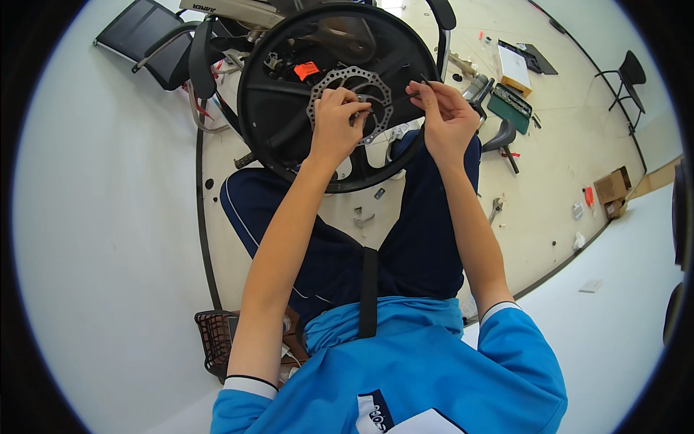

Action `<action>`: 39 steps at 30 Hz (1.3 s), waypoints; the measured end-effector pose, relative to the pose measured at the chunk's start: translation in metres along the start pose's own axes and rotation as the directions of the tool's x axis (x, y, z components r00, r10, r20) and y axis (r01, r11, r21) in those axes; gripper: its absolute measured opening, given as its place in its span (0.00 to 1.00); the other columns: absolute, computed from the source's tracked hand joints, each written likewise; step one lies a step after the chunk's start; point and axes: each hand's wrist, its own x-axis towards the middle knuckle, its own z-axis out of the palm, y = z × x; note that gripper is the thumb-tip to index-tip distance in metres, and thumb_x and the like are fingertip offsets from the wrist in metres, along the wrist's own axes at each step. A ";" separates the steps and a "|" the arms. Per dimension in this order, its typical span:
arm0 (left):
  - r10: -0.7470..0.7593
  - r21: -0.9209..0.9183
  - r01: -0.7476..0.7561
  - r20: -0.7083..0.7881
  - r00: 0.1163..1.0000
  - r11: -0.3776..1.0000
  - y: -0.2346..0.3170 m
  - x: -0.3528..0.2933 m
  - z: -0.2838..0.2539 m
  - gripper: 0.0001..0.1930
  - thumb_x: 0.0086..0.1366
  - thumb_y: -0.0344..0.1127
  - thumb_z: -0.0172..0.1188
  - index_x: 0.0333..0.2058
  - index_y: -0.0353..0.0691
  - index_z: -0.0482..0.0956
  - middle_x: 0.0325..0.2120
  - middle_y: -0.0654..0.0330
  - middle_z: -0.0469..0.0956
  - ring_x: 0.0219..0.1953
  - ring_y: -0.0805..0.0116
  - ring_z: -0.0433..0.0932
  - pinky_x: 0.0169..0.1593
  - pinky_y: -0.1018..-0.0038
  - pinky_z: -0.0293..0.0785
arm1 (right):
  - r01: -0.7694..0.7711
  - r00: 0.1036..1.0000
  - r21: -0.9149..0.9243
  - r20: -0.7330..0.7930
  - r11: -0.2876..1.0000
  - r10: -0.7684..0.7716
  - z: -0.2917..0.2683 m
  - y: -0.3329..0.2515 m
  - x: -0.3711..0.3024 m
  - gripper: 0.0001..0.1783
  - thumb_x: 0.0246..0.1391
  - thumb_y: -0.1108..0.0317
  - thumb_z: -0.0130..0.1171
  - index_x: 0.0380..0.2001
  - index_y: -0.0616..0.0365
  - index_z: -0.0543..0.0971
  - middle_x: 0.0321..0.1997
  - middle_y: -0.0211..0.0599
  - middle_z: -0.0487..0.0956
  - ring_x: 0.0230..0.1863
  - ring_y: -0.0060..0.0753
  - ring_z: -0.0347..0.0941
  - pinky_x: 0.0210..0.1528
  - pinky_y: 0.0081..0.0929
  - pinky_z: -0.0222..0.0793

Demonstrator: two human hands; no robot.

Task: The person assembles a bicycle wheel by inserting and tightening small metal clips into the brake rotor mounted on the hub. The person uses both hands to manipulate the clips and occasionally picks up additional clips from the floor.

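Observation:
In front of me is a black spoked wheel (258, 148) with a silver perforated brake disc (352, 73) at its hub. My left hand (335, 124) is over the left part of the disc, its thumb and fingers pinched together near the hub. Whatever lies between those fingertips is too small to make out. Over the wheel's right rim, my right hand (450, 121) pinches a thin dark hex key (425, 79) between thumb and fingers. An orange-red piece (306, 70) sits behind the disc, near small metal parts (272, 61).
A black mesh chair (141, 40) stands at the far left. To the right are an open green tool case (510, 108), a white and yellow box (514, 70) and an adjustable wrench (496, 210). Small parts (364, 219) lie between my legs; a black basket (212, 340) is at lower left.

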 end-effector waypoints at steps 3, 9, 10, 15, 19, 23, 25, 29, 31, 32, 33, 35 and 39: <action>-0.001 0.001 0.001 -0.011 1.000 1.000 0.000 0.001 0.000 0.09 0.48 0.25 0.72 0.32 0.40 0.88 0.31 0.62 0.77 0.40 0.61 0.73 0.47 0.66 0.68 | 0.041 0.999 -0.024 -0.001 0.999 -0.041 0.003 0.003 -0.001 0.07 0.62 0.78 0.61 0.41 0.73 0.79 0.39 0.46 0.86 0.41 0.29 0.84 0.47 0.22 0.81; -0.023 -0.025 0.023 0.000 1.000 0.999 -0.001 0.001 0.002 0.08 0.48 0.26 0.72 0.30 0.41 0.88 0.31 0.64 0.77 0.41 0.62 0.73 0.48 0.66 0.66 | 0.101 0.995 -0.056 0.031 0.993 -0.099 0.006 0.002 -0.004 0.07 0.62 0.78 0.61 0.40 0.72 0.80 0.39 0.45 0.86 0.41 0.28 0.84 0.46 0.21 0.81; -0.025 -0.027 0.025 0.001 1.000 0.999 -0.001 0.001 0.002 0.08 0.48 0.26 0.72 0.30 0.41 0.88 0.31 0.64 0.76 0.41 0.62 0.73 0.48 0.66 0.66 | 0.118 0.993 -0.061 0.034 0.991 -0.116 0.007 0.002 -0.004 0.06 0.61 0.78 0.61 0.40 0.71 0.81 0.38 0.45 0.86 0.40 0.28 0.85 0.45 0.20 0.81; -0.008 -0.017 0.008 0.005 1.000 1.000 0.001 0.001 -0.001 0.08 0.48 0.26 0.72 0.30 0.38 0.87 0.31 0.61 0.77 0.40 0.60 0.74 0.47 0.65 0.69 | 0.348 0.936 -0.265 0.149 0.899 -0.318 0.005 0.007 -0.010 0.07 0.56 0.79 0.65 0.39 0.68 0.82 0.36 0.40 0.87 0.35 0.23 0.85 0.38 0.18 0.80; -0.013 -0.042 0.013 -0.002 1.000 0.999 -0.002 0.000 0.000 0.08 0.48 0.25 0.71 0.29 0.40 0.87 0.31 0.63 0.76 0.41 0.61 0.73 0.47 0.66 0.66 | 0.595 0.803 -0.350 0.299 0.723 -0.516 0.005 0.004 -0.021 0.10 0.52 0.81 0.68 0.38 0.65 0.83 0.37 0.40 0.87 0.34 0.29 0.86 0.35 0.19 0.80; 0.000 -0.041 0.000 -0.004 1.000 0.999 -0.002 0.001 0.000 0.08 0.48 0.25 0.70 0.30 0.40 0.87 0.31 0.63 0.76 0.41 0.61 0.73 0.48 0.66 0.67 | 0.651 0.754 -0.306 0.361 0.694 -0.548 0.007 0.007 -0.028 0.09 0.51 0.84 0.66 0.37 0.66 0.81 0.40 0.43 0.87 0.39 0.32 0.86 0.37 0.21 0.82; -0.001 -0.033 0.001 -0.007 1.000 0.999 0.000 0.000 -0.001 0.08 0.48 0.25 0.70 0.30 0.40 0.87 0.31 0.62 0.77 0.41 0.60 0.74 0.48 0.66 0.68 | 0.661 0.740 -0.281 0.393 0.696 -0.545 0.008 0.006 -0.029 0.10 0.51 0.85 0.66 0.37 0.66 0.80 0.41 0.44 0.87 0.40 0.32 0.86 0.38 0.21 0.82; 0.051 -0.057 -0.056 -0.083 0.995 0.997 0.001 -0.004 -0.002 0.09 0.48 0.26 0.71 0.31 0.39 0.86 0.32 0.63 0.80 0.40 0.60 0.76 0.46 0.67 0.70 | 0.607 0.790 -0.307 0.335 0.733 -0.514 0.007 0.008 -0.037 0.10 0.49 0.81 0.69 0.35 0.65 0.80 0.38 0.40 0.87 0.36 0.34 0.86 0.38 0.22 0.80; 0.105 -0.062 -0.114 -0.138 0.985 0.992 -0.003 -0.006 0.000 0.09 0.48 0.26 0.71 0.32 0.40 0.86 0.32 0.64 0.82 0.40 0.61 0.77 0.45 0.68 0.70 | 0.584 0.808 -0.306 0.309 0.751 -0.502 0.006 0.009 -0.038 0.10 0.49 0.81 0.70 0.35 0.65 0.80 0.38 0.40 0.87 0.36 0.32 0.86 0.37 0.22 0.80; 0.134 -0.050 -0.144 -0.157 0.978 0.988 -0.003 -0.007 0.001 0.09 0.48 0.26 0.71 0.32 0.40 0.86 0.32 0.64 0.82 0.40 0.61 0.78 0.44 0.69 0.70 | 0.584 0.807 -0.295 0.305 0.756 -0.505 0.007 0.009 -0.040 0.10 0.49 0.82 0.69 0.36 0.66 0.80 0.39 0.40 0.87 0.37 0.31 0.86 0.39 0.21 0.80; 0.164 -0.039 -0.173 -0.176 0.971 0.984 -0.004 -0.009 0.002 0.09 0.49 0.26 0.71 0.32 0.40 0.85 0.32 0.65 0.83 0.40 0.62 0.78 0.43 0.69 0.70 | 0.584 0.807 -0.284 0.301 0.760 -0.508 0.009 0.010 -0.041 0.10 0.50 0.83 0.69 0.36 0.67 0.81 0.40 0.41 0.87 0.38 0.29 0.86 0.40 0.20 0.80; 0.174 -0.012 -0.178 -0.161 0.971 0.984 -0.004 -0.010 0.001 0.09 0.49 0.26 0.71 0.32 0.41 0.85 0.32 0.66 0.83 0.39 0.63 0.78 0.43 0.69 0.70 | 0.552 0.829 -0.289 0.289 0.782 -0.479 0.011 0.012 -0.043 0.10 0.51 0.84 0.68 0.38 0.68 0.82 0.41 0.42 0.87 0.39 0.27 0.85 0.42 0.20 0.80; 0.205 0.048 -0.200 -0.129 0.970 0.979 -0.001 -0.007 0.000 0.07 0.51 0.27 0.70 0.30 0.43 0.83 0.31 0.68 0.82 0.39 0.65 0.77 0.42 0.68 0.69 | 0.435 0.894 -0.311 0.262 0.845 -0.363 0.012 0.015 -0.042 0.12 0.52 0.84 0.66 0.42 0.67 0.84 0.41 0.41 0.87 0.40 0.26 0.85 0.44 0.20 0.78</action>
